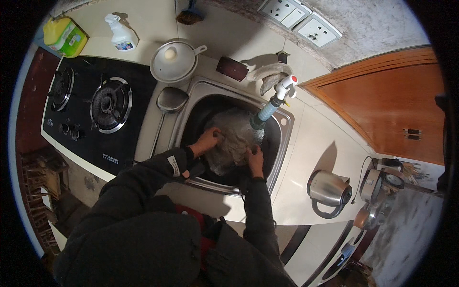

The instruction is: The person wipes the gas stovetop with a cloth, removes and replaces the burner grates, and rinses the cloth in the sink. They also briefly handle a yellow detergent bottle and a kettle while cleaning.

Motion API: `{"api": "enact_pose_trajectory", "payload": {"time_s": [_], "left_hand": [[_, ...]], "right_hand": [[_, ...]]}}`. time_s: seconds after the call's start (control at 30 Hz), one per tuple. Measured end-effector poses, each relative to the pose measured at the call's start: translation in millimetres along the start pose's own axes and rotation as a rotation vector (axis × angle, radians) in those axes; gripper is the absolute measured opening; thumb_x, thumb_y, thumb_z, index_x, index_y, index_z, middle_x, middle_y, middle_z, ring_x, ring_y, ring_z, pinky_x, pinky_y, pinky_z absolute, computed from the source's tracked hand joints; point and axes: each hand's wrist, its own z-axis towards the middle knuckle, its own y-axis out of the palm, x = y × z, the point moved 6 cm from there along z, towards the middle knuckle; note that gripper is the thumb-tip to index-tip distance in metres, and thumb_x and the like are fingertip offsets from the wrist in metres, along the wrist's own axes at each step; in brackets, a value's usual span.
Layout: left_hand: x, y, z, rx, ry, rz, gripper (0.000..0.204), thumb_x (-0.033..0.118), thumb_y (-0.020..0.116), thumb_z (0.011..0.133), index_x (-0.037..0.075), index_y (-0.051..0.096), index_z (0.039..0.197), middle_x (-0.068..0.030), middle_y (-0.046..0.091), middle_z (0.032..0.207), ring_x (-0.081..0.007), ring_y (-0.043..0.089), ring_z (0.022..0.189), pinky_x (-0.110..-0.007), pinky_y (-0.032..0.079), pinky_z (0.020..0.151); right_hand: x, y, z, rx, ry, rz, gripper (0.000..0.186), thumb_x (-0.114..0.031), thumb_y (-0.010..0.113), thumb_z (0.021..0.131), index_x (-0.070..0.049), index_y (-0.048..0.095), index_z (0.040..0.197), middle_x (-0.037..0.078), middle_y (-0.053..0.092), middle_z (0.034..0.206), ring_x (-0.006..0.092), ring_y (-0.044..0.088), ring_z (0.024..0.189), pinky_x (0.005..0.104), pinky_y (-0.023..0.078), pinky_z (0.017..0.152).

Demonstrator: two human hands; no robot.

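A wet, greyish-beige cloth (232, 146) lies spread in the steel sink (284, 143) over a pale, blurry pool of water. My left hand (208, 141) pinches its left edge, and my right hand (254, 161) grips its right side. Above them a white tap (287, 86) with a red top and a long blue-green spout (262, 116) points down into the basin; a bright splash shows below its mouth.
Left are a black gas hob (134, 110), a ladle (172, 100) and a pot (172, 67). Behind are a spray bottle (123, 36), a yellow jug (67, 40) and draped rags (267, 71). Right are a kettle (325, 191), appliances (370, 184) and a wooden cupboard (382, 95).
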Motion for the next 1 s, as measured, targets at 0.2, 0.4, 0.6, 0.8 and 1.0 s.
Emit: {"api": "enact_pose_trajectory", "payload": {"time_s": [0.2,0.4,0.6,0.8,1.0], "left_hand": [[19,13,-12,-0.056,-0.36,-0.514,0.049,0.036,0.058,0.095,0.012,0.049,0.137,-0.0095,0.06,0.119,-0.0247,0.056,0.109,-0.043,0.044,0.094],[17,17,1,-0.137,-0.582,-1.042,0.05,0.047,0.044,0.1,0.014,0.051,0.136,-0.009,0.055,0.129,-0.0279,0.05,0.117,-0.046,0.038,0.101],[-22,33,22,-0.118,-0.387,-0.847,0.056,0.052,0.041,0.1,0.012,0.049,0.138,-0.0111,0.051,0.134,-0.0307,0.049,0.119,-0.048,0.039,0.101],[5,36,8,-0.116,-0.387,-0.596,0.059,0.051,0.042,0.1,0.011,0.042,0.144,-0.0135,0.046,0.141,-0.0312,0.048,0.124,-0.048,0.041,0.099],[35,25,-3,-0.187,-0.138,-0.138,0.059,0.051,0.042,0.099,0.008,0.05,0.137,-0.0155,0.055,0.134,-0.0342,0.052,0.12,-0.044,0.04,0.101]], "right_hand": [[-49,85,22,-0.172,-0.085,0.203,0.063,-0.021,0.07,0.084,-0.004,0.044,0.14,0.023,0.055,0.128,0.0389,0.054,0.117,0.0454,0.045,0.098],[-139,47,-19,-0.294,-0.041,0.452,0.056,-0.027,0.068,0.086,0.002,0.049,0.13,0.023,0.056,0.128,0.0303,0.055,0.117,0.0382,0.044,0.096],[-157,32,-19,-0.328,-0.142,0.208,0.047,-0.032,0.056,0.096,0.0,0.049,0.13,0.028,0.058,0.123,0.0405,0.059,0.108,0.0425,0.046,0.093],[-126,18,0,-0.327,-0.315,-0.245,0.045,-0.039,0.045,0.1,-0.005,0.055,0.128,0.028,0.058,0.121,0.0475,0.056,0.104,0.0488,0.046,0.089],[-98,-17,-18,-0.188,-0.201,-0.095,0.045,-0.036,0.041,0.102,-0.003,0.055,0.129,0.028,0.059,0.118,0.0455,0.056,0.109,0.0476,0.045,0.092]]}}
